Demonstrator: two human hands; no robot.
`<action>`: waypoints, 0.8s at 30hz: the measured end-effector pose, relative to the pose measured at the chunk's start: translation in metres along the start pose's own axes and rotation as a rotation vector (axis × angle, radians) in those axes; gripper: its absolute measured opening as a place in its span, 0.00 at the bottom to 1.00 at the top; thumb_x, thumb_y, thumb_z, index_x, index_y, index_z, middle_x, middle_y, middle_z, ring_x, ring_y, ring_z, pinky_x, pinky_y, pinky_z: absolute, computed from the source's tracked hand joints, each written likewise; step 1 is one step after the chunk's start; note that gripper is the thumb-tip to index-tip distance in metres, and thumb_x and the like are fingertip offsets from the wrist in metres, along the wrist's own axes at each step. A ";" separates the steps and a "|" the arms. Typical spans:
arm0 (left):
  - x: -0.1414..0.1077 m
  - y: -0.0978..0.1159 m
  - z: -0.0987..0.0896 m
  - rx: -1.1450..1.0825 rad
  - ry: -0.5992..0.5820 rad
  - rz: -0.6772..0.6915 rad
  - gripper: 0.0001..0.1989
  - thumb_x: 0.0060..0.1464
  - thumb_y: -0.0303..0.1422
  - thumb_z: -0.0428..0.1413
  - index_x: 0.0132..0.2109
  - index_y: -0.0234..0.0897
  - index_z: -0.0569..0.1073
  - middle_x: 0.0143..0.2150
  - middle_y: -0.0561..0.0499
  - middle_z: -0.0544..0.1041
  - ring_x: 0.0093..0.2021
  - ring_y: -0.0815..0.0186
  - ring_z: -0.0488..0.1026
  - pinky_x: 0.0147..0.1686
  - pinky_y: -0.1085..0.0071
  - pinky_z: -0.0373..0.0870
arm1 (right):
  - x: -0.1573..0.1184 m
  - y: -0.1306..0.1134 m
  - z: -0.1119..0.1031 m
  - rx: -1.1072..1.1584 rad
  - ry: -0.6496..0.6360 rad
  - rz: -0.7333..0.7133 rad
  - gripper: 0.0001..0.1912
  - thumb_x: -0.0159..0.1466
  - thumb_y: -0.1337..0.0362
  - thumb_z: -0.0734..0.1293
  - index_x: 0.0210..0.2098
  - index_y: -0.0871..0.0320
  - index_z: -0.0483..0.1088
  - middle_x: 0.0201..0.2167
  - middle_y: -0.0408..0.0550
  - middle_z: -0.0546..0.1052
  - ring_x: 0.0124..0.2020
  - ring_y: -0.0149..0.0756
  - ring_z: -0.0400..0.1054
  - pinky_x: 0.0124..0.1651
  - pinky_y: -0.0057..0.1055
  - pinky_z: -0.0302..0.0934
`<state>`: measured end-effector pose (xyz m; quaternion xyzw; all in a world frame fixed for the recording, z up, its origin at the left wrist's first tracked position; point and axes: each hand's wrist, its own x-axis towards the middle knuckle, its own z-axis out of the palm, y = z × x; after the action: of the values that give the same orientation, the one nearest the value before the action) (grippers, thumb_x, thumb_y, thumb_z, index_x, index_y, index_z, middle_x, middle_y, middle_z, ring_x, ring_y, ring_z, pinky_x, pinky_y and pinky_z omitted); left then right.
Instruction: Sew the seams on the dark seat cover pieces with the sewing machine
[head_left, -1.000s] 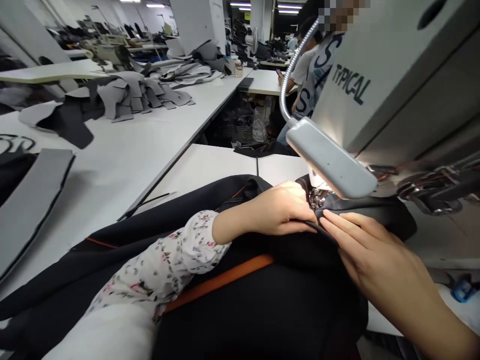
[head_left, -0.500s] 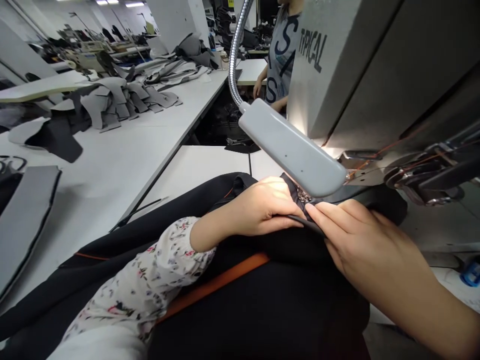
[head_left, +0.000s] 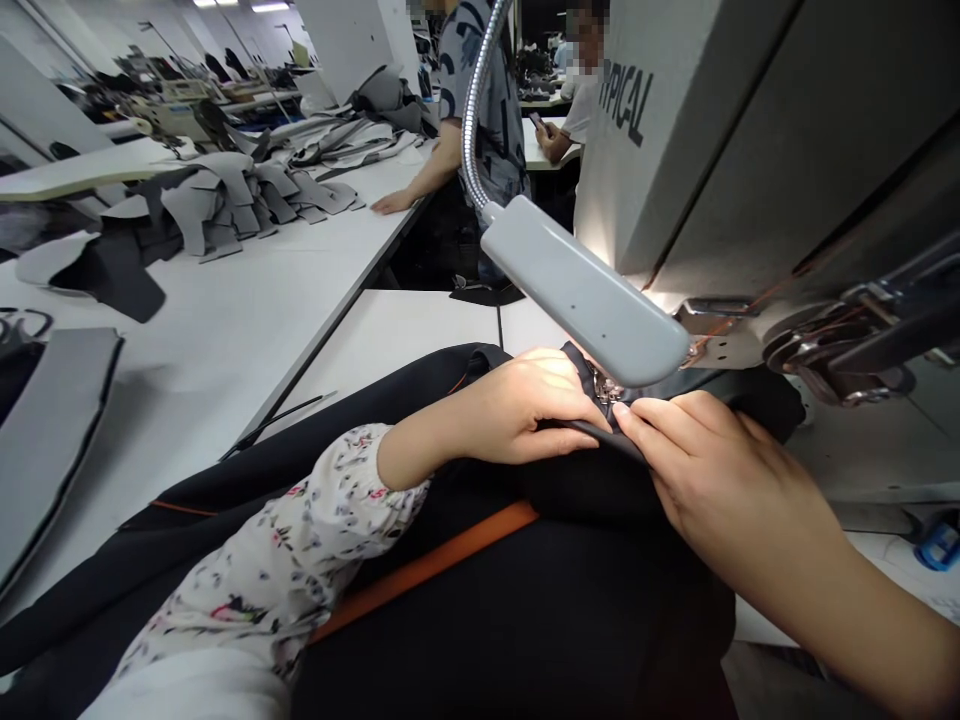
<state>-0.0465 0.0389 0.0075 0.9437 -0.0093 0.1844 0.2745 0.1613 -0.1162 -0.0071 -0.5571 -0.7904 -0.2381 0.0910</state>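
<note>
Black fabric with an orange strip lies across the front and under the sewing machine. My left hand pinches its folded edge, just left of the presser foot. On the right side of the foot, my right hand grips the same edge between thumb and fingers. Both hands are close together, with the fold stretched between them. A grey lamp hangs over the foot and hides part of the needle area.
Grey cut pieces lie on the long white table at the left. A person in a patterned shirt leans a hand on that table's edge. Behind, another person holds a phone. A blue object is at the far right.
The person in the patterned shirt has moved left and now rests a hand on the table. A second person has come into view. My hands and the fabric have shifted very slightly.
</note>
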 end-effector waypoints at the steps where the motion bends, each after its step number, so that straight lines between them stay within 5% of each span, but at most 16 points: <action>1: -0.001 0.002 -0.003 0.002 -0.008 0.007 0.13 0.68 0.32 0.53 0.52 0.37 0.80 0.46 0.44 0.84 0.49 0.57 0.78 0.59 0.58 0.70 | 0.000 0.000 0.001 0.002 0.006 -0.002 0.17 0.70 0.76 0.59 0.54 0.62 0.73 0.44 0.48 0.79 0.41 0.41 0.66 0.43 0.40 0.58; 8: -0.007 0.009 -0.008 0.023 -0.076 0.009 0.15 0.70 0.30 0.50 0.57 0.36 0.78 0.53 0.42 0.83 0.55 0.57 0.77 0.66 0.55 0.65 | -0.003 0.003 0.006 0.021 0.048 -0.016 0.18 0.71 0.75 0.59 0.57 0.64 0.72 0.50 0.49 0.80 0.45 0.42 0.66 0.46 0.40 0.59; 15: -0.010 0.004 0.019 0.185 0.101 0.059 0.13 0.73 0.33 0.51 0.53 0.35 0.79 0.45 0.45 0.84 0.48 0.62 0.80 0.66 0.58 0.65 | -0.009 0.008 0.012 0.035 0.054 -0.024 0.22 0.68 0.77 0.63 0.60 0.65 0.72 0.55 0.48 0.79 0.50 0.44 0.68 0.49 0.41 0.61; 24: -0.012 0.010 0.031 0.431 0.224 0.067 0.13 0.75 0.37 0.51 0.50 0.37 0.80 0.45 0.51 0.85 0.47 0.67 0.79 0.61 0.64 0.59 | -0.007 0.019 0.022 0.072 0.092 -0.027 0.23 0.67 0.79 0.65 0.60 0.62 0.73 0.56 0.47 0.80 0.51 0.45 0.71 0.50 0.42 0.64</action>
<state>-0.0481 0.0135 -0.0153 0.9533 0.0295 0.2944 0.0601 0.1837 -0.1069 -0.0240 -0.5313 -0.8008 -0.2360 0.1438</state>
